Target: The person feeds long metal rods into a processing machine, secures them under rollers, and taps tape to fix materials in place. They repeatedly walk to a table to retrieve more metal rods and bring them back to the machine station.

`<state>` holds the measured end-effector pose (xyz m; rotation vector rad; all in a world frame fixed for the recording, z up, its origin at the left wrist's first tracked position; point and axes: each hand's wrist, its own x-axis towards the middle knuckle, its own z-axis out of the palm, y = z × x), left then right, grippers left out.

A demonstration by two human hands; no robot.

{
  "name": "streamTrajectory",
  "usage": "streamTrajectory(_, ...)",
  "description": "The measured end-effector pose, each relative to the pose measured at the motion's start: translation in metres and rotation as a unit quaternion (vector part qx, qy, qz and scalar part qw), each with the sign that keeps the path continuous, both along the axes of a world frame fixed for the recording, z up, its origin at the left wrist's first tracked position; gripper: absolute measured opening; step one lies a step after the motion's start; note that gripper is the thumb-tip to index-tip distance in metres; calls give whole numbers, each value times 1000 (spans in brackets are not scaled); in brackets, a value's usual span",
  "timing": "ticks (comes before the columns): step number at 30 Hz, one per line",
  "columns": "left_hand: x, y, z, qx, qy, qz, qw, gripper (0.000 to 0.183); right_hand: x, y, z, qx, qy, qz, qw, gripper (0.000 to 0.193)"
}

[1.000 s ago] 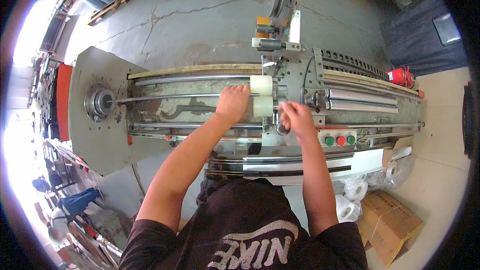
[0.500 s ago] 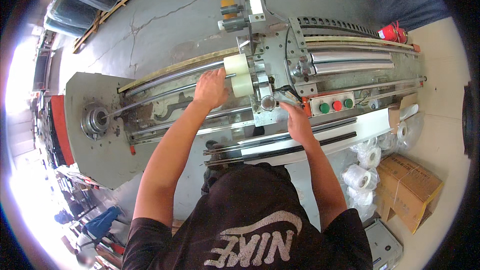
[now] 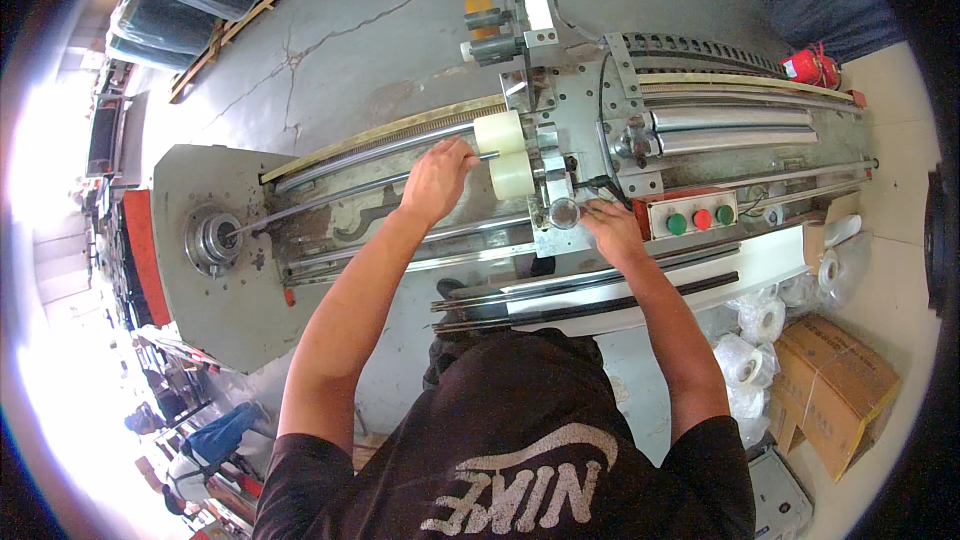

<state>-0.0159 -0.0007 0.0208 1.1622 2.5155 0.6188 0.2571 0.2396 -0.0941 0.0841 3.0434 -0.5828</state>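
A long thin metal rod (image 3: 352, 196) runs from the round chuck (image 3: 212, 239) on the machine's left end to two cream rollers (image 3: 511, 175) near the middle. My left hand (image 3: 440, 180) is closed around the rod just left of the rollers; the palm hides part of the grip. Beside the rollers, a round metal knob (image 3: 564, 213) stands on the carriage plate (image 3: 570, 95). My right hand (image 3: 612, 228) is at the knob's right side, with its fingers bent and its thumb side against it. A black lever (image 3: 602, 183) lies just above those fingers.
A control box (image 3: 690, 213) with green and red buttons sits right of my right hand. Dark rods (image 3: 640, 296) lie along the near side on a white sheet. Wrapped rolls (image 3: 742, 360) and a cardboard box (image 3: 835, 390) stand at lower right. A red extinguisher (image 3: 811, 68) is at far right.
The whole view has shifted, so the machine appears farther right. My right hand has moved up closer to the knob, its fingers more bent. My left hand has slid slightly left along the rod.
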Motion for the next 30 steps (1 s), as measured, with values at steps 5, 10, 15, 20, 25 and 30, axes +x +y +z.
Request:
streamTrajectory(5,2,1,-1,-20,-7,30,999,23,-1,9,-25,47,70,47,995,55)
streamTrajectory(10,3,5,-9,-15,-23,80,996,31,-2,7,-20,29,90,33,995,49)
streamTrajectory(15,1,5,-10,-17,-22,72,997,40,-7,-5,-5,25,155,-32,987,33)
streamTrajectory(20,-12,0,-6,10,-72,18,997,67,7,-34,22,-245,111,-250,930,33)
streamTrajectory(25,-37,21,-5,-43,-205,-7,978,78,20,-59,52,-563,106,-359,737,35)
streamTrajectory(30,-42,33,7,-55,-386,44,920,80,16,-69,95,-642,117,-373,659,33)
